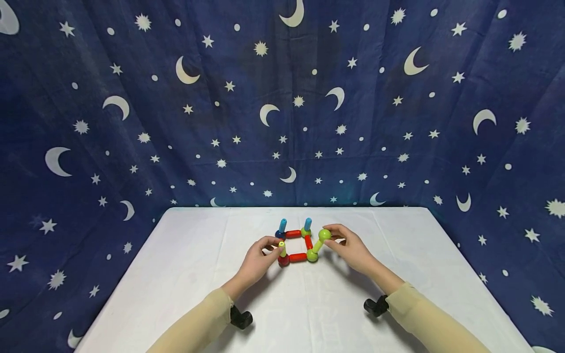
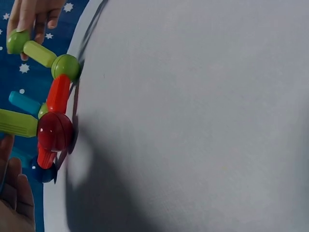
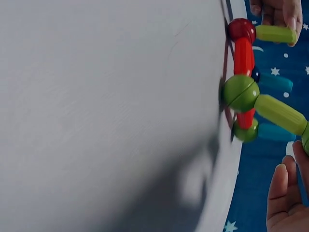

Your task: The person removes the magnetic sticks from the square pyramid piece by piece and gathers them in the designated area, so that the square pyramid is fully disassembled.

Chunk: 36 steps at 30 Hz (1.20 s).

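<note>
A toy frame of red rods (image 1: 297,257) joined by balls lies on the table. My left hand (image 1: 258,261) pinches the upper end of an upright yellow-green rod (image 1: 282,250), which stands on the dark red ball (image 1: 283,261) at the near left corner. At the near right corner, another yellow-green rod (image 2: 39,53) leans outward from a green ball (image 1: 312,255). My right hand (image 1: 354,249) holds the green ball (image 1: 324,235) at that rod's top between thumb and fingers. Blue rods (image 1: 308,224) rise from the two far corners, one on a dark blue ball (image 2: 43,171), one on a green ball (image 3: 246,131).
A white cloth covers the table (image 1: 190,279). Behind it hangs a dark blue curtain (image 1: 247,127) with moons and stars. Black wrist devices (image 1: 241,318) sit at both sleeve cuffs, close above the tabletop.
</note>
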{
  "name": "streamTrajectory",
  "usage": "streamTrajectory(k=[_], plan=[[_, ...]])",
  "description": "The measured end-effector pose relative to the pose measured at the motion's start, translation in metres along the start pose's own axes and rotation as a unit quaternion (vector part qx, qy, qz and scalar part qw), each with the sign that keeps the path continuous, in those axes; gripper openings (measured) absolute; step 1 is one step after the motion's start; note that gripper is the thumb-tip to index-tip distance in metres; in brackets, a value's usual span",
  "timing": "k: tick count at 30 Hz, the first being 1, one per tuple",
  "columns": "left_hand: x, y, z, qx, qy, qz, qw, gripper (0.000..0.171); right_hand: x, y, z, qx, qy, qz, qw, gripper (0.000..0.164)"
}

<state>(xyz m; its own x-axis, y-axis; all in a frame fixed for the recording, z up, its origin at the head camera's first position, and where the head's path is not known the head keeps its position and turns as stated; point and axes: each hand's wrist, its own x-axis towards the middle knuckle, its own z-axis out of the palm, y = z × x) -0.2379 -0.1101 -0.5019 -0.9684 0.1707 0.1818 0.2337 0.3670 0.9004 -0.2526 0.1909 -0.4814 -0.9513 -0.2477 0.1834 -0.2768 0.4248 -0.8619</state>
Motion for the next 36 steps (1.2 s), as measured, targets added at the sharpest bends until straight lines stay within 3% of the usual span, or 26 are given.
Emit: streamTrajectory(k=[6, 8, 10, 14, 17, 24, 36], plan=[[-0.007, 0.013, 0.002, -0.004, 0.043, 0.051, 0.9978, 0.026, -0.006, 0.011, -0.01, -0.002, 0.003, 0.01, 1.0, 0.04], [-0.011, 0.02, 0.008, -0.011, 0.031, 0.068, 0.9971, 0.022, -0.008, 0.013, -0.011, 0.0, 0.003, 0.013, 1.0, 0.04], [-0.014, 0.026, 0.017, -0.025, -0.002, 0.073, 0.997, 0.021, -0.009, 0.015, -0.01, 0.006, -0.002, 0.018, 1.0, 0.04], [-0.015, 0.029, 0.041, -0.056, -0.071, 0.033, 0.9954, 0.03, -0.008, 0.016, -0.002, 0.016, -0.011, 0.027, 0.999, 0.039], [-0.009, 0.026, 0.057, -0.09, -0.093, -0.007, 0.9915, 0.04, -0.006, 0.016, 0.006, 0.024, -0.011, 0.027, 0.999, 0.039], [0.006, 0.016, 0.07, -0.161, -0.095, -0.065, 0.9802, 0.04, -0.005, 0.017, 0.017, 0.035, -0.008, 0.047, 0.998, 0.038], [0.016, 0.012, 0.077, -0.195, -0.08, -0.088, 0.9736, 0.033, -0.003, 0.013, 0.022, 0.071, -0.01, 0.051, 0.996, 0.04]])
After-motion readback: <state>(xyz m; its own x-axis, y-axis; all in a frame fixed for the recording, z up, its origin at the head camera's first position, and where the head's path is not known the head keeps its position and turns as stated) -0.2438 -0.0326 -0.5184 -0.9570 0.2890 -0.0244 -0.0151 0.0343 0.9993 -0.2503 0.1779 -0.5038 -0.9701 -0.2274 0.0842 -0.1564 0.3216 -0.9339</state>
